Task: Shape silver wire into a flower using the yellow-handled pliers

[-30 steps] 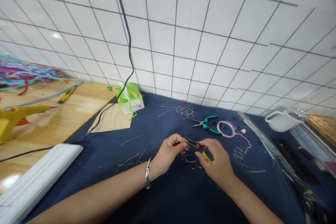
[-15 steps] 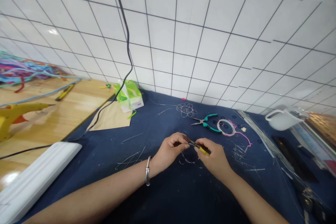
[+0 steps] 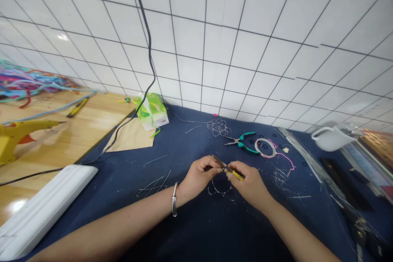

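Note:
Both hands meet over the middle of the dark blue cloth. My right hand [image 3: 247, 180] is closed around a slim yellow-handled tool [image 3: 238, 175], whose dark brownish end points toward the left hand; its exact kind is partly hidden. My left hand [image 3: 199, 178], with a silver bangle at the wrist, pinches a thin wire piece [image 3: 221, 193] at the tool's dark end. That wire curves in fine loops beneath the fingers. Past the hands lie a flower-shaped wire piece [image 3: 217, 127] and teal-handled pliers [image 3: 242, 141], both untouched.
Loose wire cuttings [image 3: 155, 186] lie left, more [image 3: 281, 178] right. A ring-shaped spool [image 3: 265, 147] with pink cord sits beyond. At left are a white power strip [image 3: 46, 208], glue gun [image 3: 18, 135] and green tissue pack [image 3: 153, 110]; a white mug [image 3: 330, 138] stands right.
The yellow-handled tool has turned slightly in the fingers, and the wire loops below have shifted a little left. Both hands stay in nearly the same place.

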Tool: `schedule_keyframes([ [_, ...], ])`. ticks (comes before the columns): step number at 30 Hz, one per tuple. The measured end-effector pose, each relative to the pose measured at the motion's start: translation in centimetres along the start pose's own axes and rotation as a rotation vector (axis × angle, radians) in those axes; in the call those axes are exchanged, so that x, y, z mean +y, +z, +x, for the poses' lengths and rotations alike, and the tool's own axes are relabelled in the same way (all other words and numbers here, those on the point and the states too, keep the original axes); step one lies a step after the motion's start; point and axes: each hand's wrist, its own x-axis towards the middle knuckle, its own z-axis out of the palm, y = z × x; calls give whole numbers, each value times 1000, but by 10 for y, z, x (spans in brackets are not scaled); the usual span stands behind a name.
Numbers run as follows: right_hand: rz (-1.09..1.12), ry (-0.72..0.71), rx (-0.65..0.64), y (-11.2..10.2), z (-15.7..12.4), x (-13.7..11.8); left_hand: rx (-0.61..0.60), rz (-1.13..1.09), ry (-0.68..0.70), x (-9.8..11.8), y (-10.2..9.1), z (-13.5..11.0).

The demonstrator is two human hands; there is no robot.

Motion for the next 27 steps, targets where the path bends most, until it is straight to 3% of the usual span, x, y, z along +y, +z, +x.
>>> schedule_keyframes([
  [6, -44, -5, 66, -1, -2, 0, 38, -8, -4, 2, 0, 0],
  [10, -212, -163, 201, -10, -13, 2, 143, -23, -44, -1, -3, 2],
  [14, -535, -341, 262, -19, -30, 3, 208, -77, -75, -3, -5, 4],
  [20, -970, -299, 253, -14, -36, -8, 223, -167, -117, -2, -1, 2],
  [27, -1037, -266, 238, -8, -30, -16, 208, -225, -159, -7, 1, 0],
])
